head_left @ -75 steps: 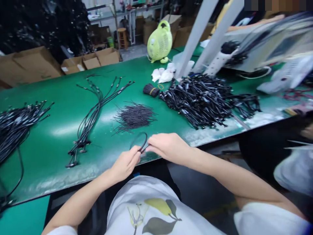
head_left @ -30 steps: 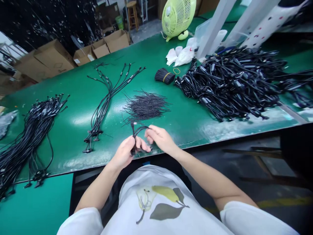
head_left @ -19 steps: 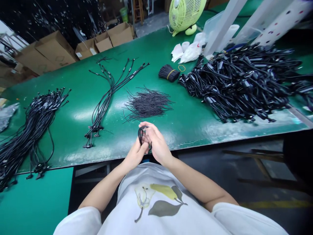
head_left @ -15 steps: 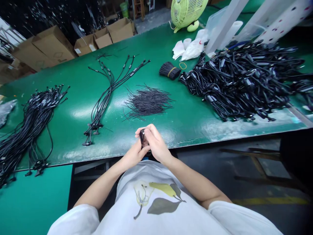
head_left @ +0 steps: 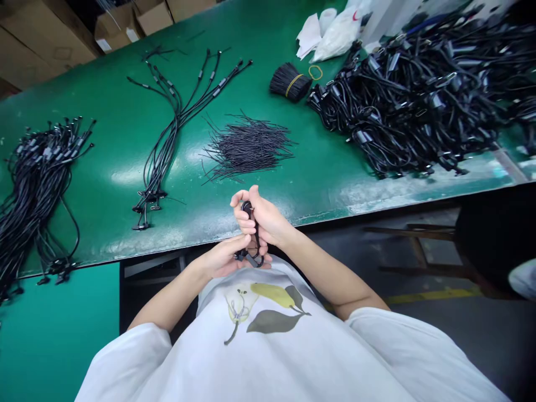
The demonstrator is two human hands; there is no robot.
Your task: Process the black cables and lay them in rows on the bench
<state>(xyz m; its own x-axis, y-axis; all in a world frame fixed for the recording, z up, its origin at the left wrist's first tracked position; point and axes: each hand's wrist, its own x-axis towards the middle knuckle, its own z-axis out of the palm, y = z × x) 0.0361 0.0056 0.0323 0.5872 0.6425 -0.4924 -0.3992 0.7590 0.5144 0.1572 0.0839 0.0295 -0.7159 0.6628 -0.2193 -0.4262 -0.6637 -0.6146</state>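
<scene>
Fingers point(head_left: 244, 215) of the right hand point(head_left: 263, 219) are clenched round the upper part of a folded black cable point(head_left: 248, 207). The left hand point(head_left: 221, 260) lies palm-up below it, pinching the cable's lower loop and plug ends. Half a second ago both hands were pressed together over the table's near edge with the cable bunched between them. Now they have drawn back towards the body, and the left has dropped beneath the right, so the cable hangs just off the table point(head_left: 104, 178), in front of the white shirt point(head_left: 268, 346). The view has also tipped down, and the green fan has left the top of the picture. Just beyond the hands a bare strip of table runs along the near edge. Behind it, near the hands, lies a loose pile of wire ties point(head_left: 247, 146). To the left are a fanned set of cables point(head_left: 167, 128) and, well apart, a thick cable bundle point(head_left: 37, 178). To the right a large cable heap point(head_left: 419, 95) reaches almost to the edge. Farther back sit a banded tie bundle point(head_left: 288, 84) and a rubber band point(head_left: 315, 72).
</scene>
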